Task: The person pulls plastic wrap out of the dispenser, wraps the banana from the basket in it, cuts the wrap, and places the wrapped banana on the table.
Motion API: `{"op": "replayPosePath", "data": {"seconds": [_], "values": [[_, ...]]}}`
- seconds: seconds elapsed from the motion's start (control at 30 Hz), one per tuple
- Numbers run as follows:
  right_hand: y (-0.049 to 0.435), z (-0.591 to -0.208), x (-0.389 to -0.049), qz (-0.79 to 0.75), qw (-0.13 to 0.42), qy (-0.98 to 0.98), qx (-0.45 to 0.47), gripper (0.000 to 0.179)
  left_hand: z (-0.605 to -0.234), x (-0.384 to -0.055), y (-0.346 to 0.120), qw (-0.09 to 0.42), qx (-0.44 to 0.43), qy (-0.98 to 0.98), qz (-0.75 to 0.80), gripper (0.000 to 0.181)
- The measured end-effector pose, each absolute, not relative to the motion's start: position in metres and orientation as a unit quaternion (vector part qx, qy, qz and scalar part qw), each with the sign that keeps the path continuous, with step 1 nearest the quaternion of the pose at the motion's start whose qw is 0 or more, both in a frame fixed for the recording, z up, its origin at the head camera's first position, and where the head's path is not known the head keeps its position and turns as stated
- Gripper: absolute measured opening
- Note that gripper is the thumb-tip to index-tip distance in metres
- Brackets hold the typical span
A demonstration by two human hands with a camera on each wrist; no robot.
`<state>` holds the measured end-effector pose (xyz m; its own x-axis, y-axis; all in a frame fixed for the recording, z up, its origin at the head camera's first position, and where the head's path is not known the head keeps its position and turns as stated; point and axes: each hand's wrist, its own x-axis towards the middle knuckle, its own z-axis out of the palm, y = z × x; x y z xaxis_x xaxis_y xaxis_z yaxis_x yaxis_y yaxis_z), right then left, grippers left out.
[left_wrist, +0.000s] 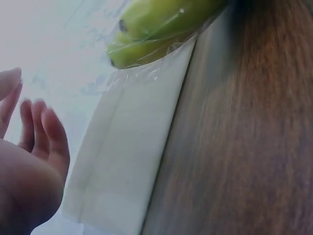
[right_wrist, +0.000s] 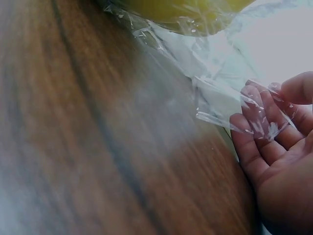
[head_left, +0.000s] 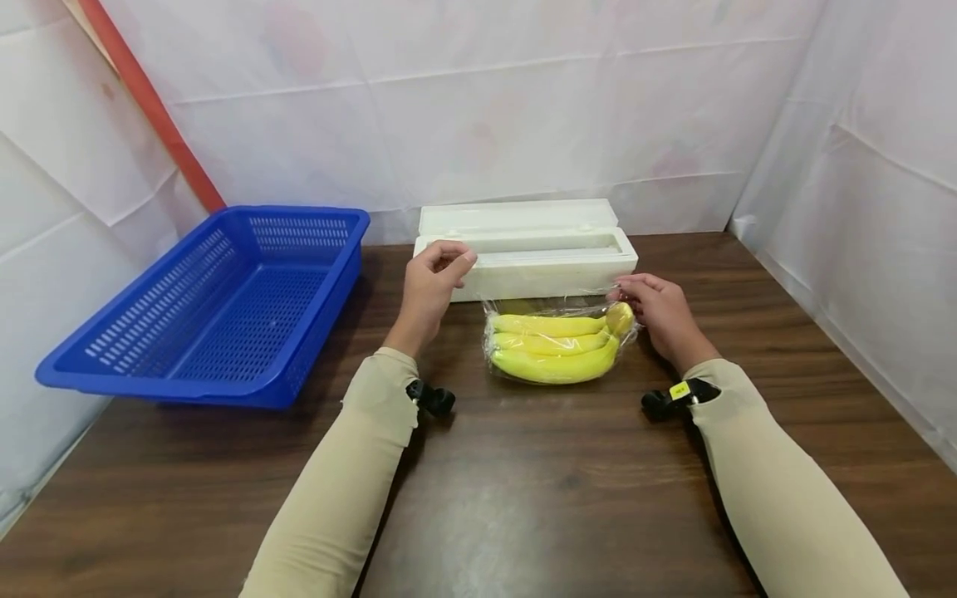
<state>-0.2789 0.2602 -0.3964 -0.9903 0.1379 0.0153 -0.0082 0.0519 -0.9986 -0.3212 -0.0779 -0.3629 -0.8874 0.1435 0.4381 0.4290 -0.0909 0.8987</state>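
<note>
A bunch of yellow bananas (head_left: 553, 345) lies on the table, wrapped in clear plastic film (right_wrist: 215, 105), with its stem end to the right. My right hand (head_left: 658, 314) is at that end and pinches a loose edge of the film between thumb and fingers. In the right wrist view, film drapes over the fingertips (right_wrist: 252, 93). My left hand (head_left: 434, 286) hovers left of the bananas, in front of the white box (head_left: 546, 278). Its fingers (left_wrist: 56, 129) bend loosely, apart from the film, and I see nothing in them.
Behind the bananas the white box stands with its lid (head_left: 516, 218) tipped back and a pale roll inside. A blue plastic basket (head_left: 299, 349) sits on the left of the brown table (head_left: 553, 473). White sheeting (head_left: 478, 124) hangs at the back and sides.
</note>
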Motion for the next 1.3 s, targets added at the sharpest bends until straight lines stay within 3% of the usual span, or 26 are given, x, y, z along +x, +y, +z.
{"op": "replayPosePath", "data": {"seconds": [0.27, 0.43, 0.6, 0.83, 1.07, 1.17, 1.3], "values": [[0.26, -0.394, -0.273, 0.677, 0.054, -0.732, -0.047, 0.033, -0.348, -0.309, -0.062, 0.194, -0.243, -0.723, -0.617, 0.012], [0.26, -0.396, -0.272, 0.687, 0.063, -0.723, -0.044, 0.029, -0.339, -0.301, -0.053, 0.203, -0.244, -0.73, -0.605, 0.012], [0.26, -0.398, -0.273, 0.696, 0.073, -0.713, -0.043, 0.027, -0.333, -0.295, -0.049, 0.165, -0.247, -0.73, -0.615, 0.013], [0.259, -0.399, -0.272, 0.643, 0.081, -0.759, -0.062, 0.019, -0.328, -0.289, -0.05, 0.065, -0.241, -0.72, -0.648, 0.018], [0.257, -0.396, -0.269, 0.619, 0.066, -0.779, -0.079, 0.032, -0.328, -0.289, -0.055, -0.053, -0.272, -0.689, -0.669, 0.029], [0.257, -0.396, -0.268, 0.624, 0.062, -0.776, -0.067, 0.037, -0.334, -0.29, -0.057, -0.062, -0.339, -0.702, -0.623, 0.036], [0.256, -0.4, -0.267, 0.627, 0.061, -0.775, -0.052, 0.039, -0.344, -0.289, -0.058, -0.03, -0.413, -0.736, -0.536, 0.046]]}}
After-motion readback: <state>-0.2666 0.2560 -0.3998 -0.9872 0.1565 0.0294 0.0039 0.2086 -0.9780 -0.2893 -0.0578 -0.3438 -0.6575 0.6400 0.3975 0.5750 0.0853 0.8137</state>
